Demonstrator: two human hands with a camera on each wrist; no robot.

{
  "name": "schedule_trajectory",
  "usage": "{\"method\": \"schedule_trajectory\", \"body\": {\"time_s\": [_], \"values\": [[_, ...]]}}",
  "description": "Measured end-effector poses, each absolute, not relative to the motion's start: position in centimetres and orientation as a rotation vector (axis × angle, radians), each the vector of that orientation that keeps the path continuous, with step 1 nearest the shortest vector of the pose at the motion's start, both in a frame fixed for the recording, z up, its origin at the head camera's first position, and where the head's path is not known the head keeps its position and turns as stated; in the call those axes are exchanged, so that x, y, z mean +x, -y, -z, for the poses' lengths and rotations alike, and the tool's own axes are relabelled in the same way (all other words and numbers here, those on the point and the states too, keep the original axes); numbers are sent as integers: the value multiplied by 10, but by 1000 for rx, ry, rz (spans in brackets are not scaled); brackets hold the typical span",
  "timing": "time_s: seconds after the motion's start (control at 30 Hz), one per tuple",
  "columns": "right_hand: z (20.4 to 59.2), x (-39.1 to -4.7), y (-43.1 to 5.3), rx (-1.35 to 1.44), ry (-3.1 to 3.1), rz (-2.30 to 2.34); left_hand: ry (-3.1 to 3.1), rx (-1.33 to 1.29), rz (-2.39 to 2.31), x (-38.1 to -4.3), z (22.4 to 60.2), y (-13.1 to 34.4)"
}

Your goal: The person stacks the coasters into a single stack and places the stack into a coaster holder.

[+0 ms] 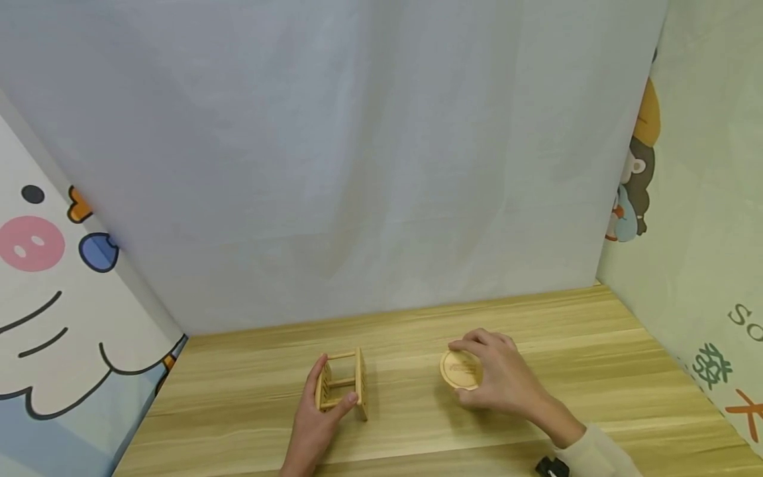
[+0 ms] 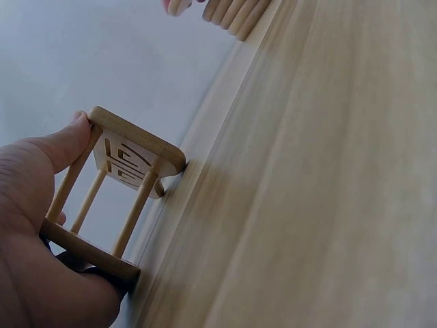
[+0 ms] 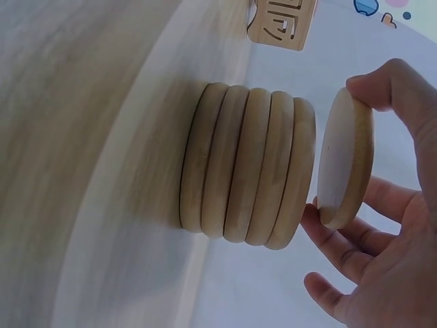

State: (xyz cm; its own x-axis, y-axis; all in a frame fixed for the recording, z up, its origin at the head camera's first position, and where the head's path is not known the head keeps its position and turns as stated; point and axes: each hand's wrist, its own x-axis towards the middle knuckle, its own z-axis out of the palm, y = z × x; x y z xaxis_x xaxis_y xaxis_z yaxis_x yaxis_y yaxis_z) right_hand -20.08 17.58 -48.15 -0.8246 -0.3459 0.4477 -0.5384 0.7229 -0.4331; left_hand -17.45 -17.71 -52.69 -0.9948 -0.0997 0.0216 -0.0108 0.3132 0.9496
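My left hand (image 1: 312, 424) holds a small wooden coaster rack (image 1: 361, 384), its thumb and fingers spread across the two side panels. The rack has slotted cut-outs and round rods joining its panels, and it stands on the table in the left wrist view. On the right, my right hand (image 1: 507, 377) pinches a round wooden coaster (image 3: 338, 160) between thumb and fingers. Under that coaster stands a stack of several more coasters (image 3: 249, 164), with a gap between it and the held one. From the head view, the held coaster hides most of the stack.
A wood-grain table (image 1: 405, 424) carries everything. Behind it hangs a plain grey-white curtain (image 1: 357, 165). Cartoon-printed panels stand at the left (image 1: 59, 331) and right (image 1: 685, 265). A small black object (image 1: 552, 466) shows by the right sleeve.
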Motion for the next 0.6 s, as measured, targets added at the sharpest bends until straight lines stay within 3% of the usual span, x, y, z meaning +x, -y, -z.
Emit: {"method": "schedule_trajectory", "body": {"time_s": [0.6], "values": [[483, -200, -190, 673, 2617, -798, 2488, 106, 1789, -174, 525, 177]]}}
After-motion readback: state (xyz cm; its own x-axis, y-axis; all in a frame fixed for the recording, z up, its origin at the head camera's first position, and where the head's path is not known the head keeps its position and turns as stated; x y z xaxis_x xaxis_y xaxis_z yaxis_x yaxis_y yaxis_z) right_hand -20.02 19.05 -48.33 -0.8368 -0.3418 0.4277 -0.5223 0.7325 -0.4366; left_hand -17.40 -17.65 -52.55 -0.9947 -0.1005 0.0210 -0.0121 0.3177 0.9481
